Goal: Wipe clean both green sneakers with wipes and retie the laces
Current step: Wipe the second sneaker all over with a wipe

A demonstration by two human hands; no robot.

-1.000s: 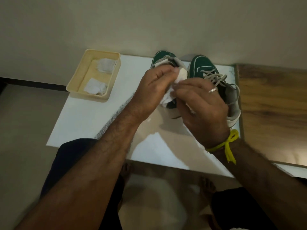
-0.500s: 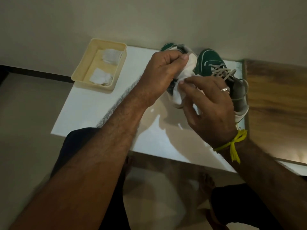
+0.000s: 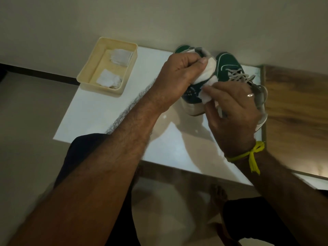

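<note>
Where the two hands meet over the white table (image 3: 99, 121), the left hand (image 3: 179, 77) is curled round a white wipe (image 3: 208, 71) and presses it against the upper of the left green sneaker (image 3: 192, 94), which stands tilted on the table with its pale sole (image 3: 193, 109) turned toward the person. The right hand (image 3: 234, 114), bearing a ring (image 3: 250, 95) and a yellow thread (image 3: 248, 155) at the wrist, pinches the lower end of the same wipe between fingertips and thumb. The right green sneaker (image 3: 229, 67) stands just beside the first, against the wall, its grey laces (image 3: 238, 77) lying loose across the tongue; its heel end is partly hidden behind the right hand. A cream plastic tray (image 3: 88, 68) rests at the table's far left corner, well apart from the shoes, holding two crumpled wipes (image 3: 109, 80). A wooden surface (image 3: 294, 110) adjoins the table on the right.
</note>
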